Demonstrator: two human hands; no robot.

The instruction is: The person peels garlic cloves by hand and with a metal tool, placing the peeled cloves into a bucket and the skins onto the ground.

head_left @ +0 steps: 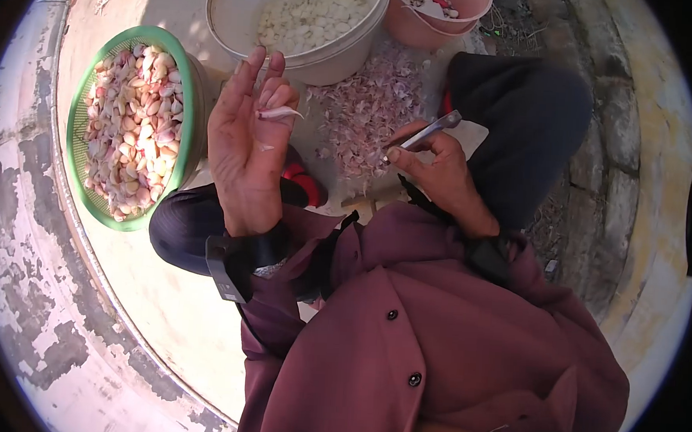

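Note:
My left hand (249,144) is raised with its palm turned up. A garlic clove (279,113), pinkish-white with a thin pointed tip, is held at its curled fingers; a small flake of skin sticks to the palm. In my right hand (442,170) is a small knife (437,128), gripped between thumb and fingers, its metal part angled up to the right. Papery garlic peelings (375,112) lie heaped on the ground between the two hands. Left of my left hand stands a green basket (184,133) filled with unpeeled garlic cloves (135,131).
Beyond my hands a white bucket (334,71) contains peeled garlic cloves (313,15). A pink basin (426,34) with mixed items sits right of it. My knees flank the peelings, and a stone edging (613,120) runs along the right.

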